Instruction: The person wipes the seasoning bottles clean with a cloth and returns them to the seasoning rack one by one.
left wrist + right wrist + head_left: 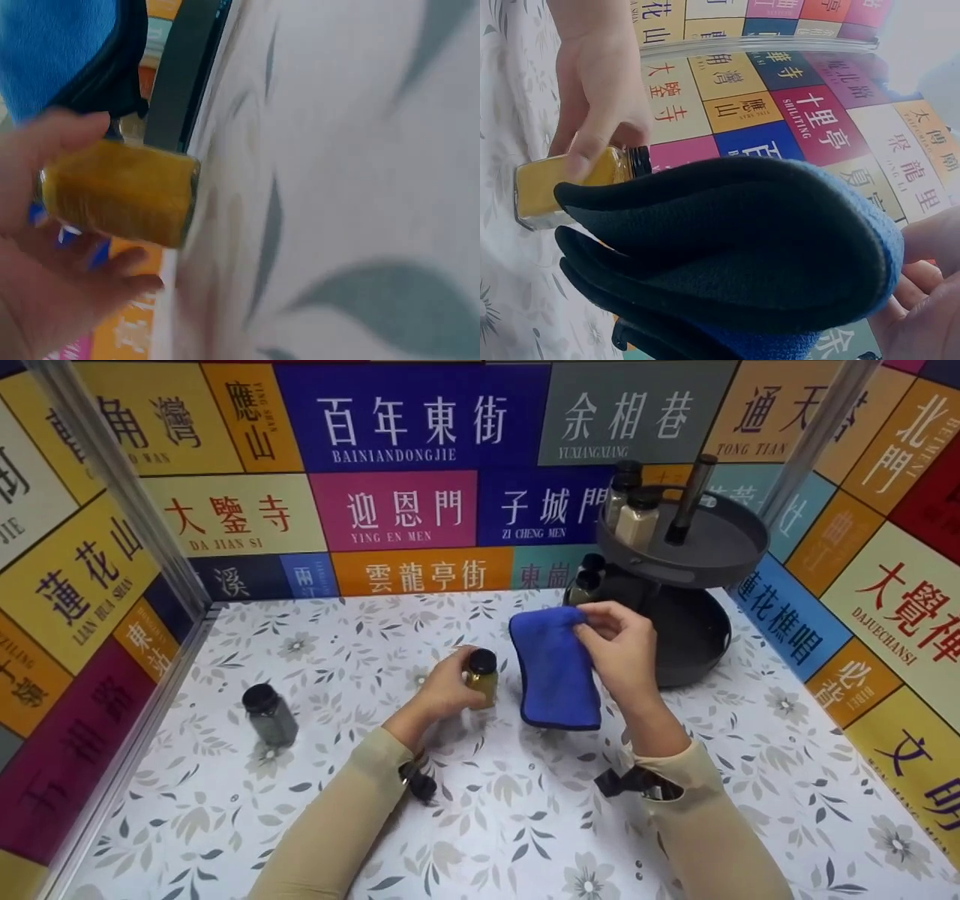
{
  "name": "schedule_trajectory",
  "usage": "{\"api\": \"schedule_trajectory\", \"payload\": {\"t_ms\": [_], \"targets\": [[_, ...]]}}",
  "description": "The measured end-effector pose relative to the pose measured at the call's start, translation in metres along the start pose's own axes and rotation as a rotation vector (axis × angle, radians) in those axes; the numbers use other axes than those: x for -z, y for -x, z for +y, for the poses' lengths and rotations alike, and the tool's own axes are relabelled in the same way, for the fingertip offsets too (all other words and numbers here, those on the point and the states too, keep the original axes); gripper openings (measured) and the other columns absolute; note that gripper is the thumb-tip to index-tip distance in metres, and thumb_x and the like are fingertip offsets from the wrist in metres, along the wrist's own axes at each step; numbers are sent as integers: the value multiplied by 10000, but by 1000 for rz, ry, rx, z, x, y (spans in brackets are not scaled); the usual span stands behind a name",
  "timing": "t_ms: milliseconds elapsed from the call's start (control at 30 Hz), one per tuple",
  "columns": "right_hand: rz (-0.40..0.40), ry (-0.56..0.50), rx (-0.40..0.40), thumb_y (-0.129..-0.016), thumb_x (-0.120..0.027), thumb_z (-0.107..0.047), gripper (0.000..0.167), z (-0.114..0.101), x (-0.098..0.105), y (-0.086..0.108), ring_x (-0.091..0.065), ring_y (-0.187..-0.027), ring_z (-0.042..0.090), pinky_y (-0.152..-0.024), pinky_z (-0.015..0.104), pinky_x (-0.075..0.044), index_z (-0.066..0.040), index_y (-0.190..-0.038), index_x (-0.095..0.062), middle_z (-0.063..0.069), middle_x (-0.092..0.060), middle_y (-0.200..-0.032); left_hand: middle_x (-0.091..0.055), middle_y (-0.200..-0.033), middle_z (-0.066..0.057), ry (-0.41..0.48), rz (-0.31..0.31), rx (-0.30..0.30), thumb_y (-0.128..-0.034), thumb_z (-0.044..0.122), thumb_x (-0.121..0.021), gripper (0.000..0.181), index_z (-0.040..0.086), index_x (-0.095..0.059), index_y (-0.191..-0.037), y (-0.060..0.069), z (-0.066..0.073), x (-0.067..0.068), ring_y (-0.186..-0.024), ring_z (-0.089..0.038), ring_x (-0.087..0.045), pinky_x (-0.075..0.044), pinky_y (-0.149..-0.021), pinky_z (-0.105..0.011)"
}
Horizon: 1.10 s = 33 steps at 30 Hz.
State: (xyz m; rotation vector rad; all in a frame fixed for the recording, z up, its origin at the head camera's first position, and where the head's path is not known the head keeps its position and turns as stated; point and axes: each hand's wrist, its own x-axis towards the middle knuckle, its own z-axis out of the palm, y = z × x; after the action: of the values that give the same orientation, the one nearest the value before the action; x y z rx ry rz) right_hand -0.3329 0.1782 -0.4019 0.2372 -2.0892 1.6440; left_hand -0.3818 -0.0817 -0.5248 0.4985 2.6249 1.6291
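Left hand: (448, 684) reaching forward in a beige sleeve (330, 825), thumb on the near side, fingers curled round the yellow jar (484, 691)
Right hand: (624, 649) raised higher, turned inward, thumb and fingertips pinching the blue cloth (559, 671) by its upper corner
Yellow jar: square-sided clear glass, black lid, yellow filling; roughly upright near the middle of the table (525, 825); from here I can't tell whether its base touches
Blue cloth: folded in layers, dark-edged, hanging just to the jar's right, apart from it
Dark jar: (274, 720) black-lidded, standing alone over on the left
Two-tier stand: (686, 566) dark, behind the right hand, with more jars aboard
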Motion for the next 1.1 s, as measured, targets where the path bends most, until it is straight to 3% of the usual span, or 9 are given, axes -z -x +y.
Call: {"api": "schedule_trajectory", "payload": {"t_ms": [100, 200, 333, 567, 733, 900, 967, 1100], "targets": [[-21, 1, -5, -893, -763, 54, 188, 0, -3, 1, -754, -830, 101, -752, 184, -601, 37, -1078, -790, 182, -784, -981, -691, -1308, -166, 79, -131, -62, -733, -79, -667, 680, 11, -592, -1402, -1, -6, 4, -1213, -287, -660, -539, -1069, -422], [-39, 11, -1, -901, -758, 44, 184, 1, -4, 2, -755, -840, 108, -751, 183, -599, 35, -1082, -789, 193, -783, -987, -696, -1288, -200, 124, -165, -71, -740, -133, -617, 619, -27, -623, -1350, -2, -9, 5, -1211, -334, -685, -571, -1029, -390], [-68, 14, 1, -908, -752, 39, 184, 4, -6, 3, -755, -849, 101, -754, 191, -599, 21, -1087, -790, 203, -781, -1007, -718, -1205, -199, 107, -138, -38, -757, -102, -690, 490, -19, -675, -1240, -3, -10, 4, -1132, -338, -723, -603, -958, -351], [-63, 31, 16, -917, -758, 23, 172, 6, -8, 4, -756, -862, 88, -783, 178, -597, -3, -1081, -801, 198, -790, -1020, -723, -1102, -125, 172, -46, 1, -767, -34, -783, 390, 16, -711, -1147, 0, -4, -2, -1042, -260, -743, -612, -911, -326], [-36, 42, 35, -923, -761, 10, 134, 9, -12, 5, -752, -847, 53, -782, 165, -592, -9, -1048, -806, 197, -793, -1001, -697, -1067, -88, 349, 66, -64, -779, 6, -811, 389, 14, -707, -1154, 5, 19, -2, -1019, -246, -760, -632, -870, -323], [-47, -12, 49, -923, -738, 51, 131, 12, -22, 10, -757, -842, 73, -775, 194, -605, -1, -1031, -791, 174, -785, -987, -705, -1100, -105, 534, 81, -126, -845, 17, -796, 381, -7, -676, -1206, 17, 51, 0, -1021, -226, -762, -636, -854, -334], [-65, -61, 63, -921, -729, 71, 130, 11, -26, 14, -762, -858, 90, -773, 215, -616, 18, -1028, -778, 175, -778, -993, -701, -1123, -112, 552, 65, -140, -870, 37, -793, 390, -9, -666, -1237, 20, 61, 0, -1027, -215, -761, -638, -869, -337], [-113, -109, 122, -919, -740, 67, 132, 9, -33, 21, -776, -912, 113, -775, 246, -638, 27, -1040, -774, 165, -780, -1027, -708, -1131, -128, 494, 66, -171, -884, 48, -779, 387, 2, -674, -1253, 25, 72, 3, -1014, -221, -767, -641, -896, -350]]}}
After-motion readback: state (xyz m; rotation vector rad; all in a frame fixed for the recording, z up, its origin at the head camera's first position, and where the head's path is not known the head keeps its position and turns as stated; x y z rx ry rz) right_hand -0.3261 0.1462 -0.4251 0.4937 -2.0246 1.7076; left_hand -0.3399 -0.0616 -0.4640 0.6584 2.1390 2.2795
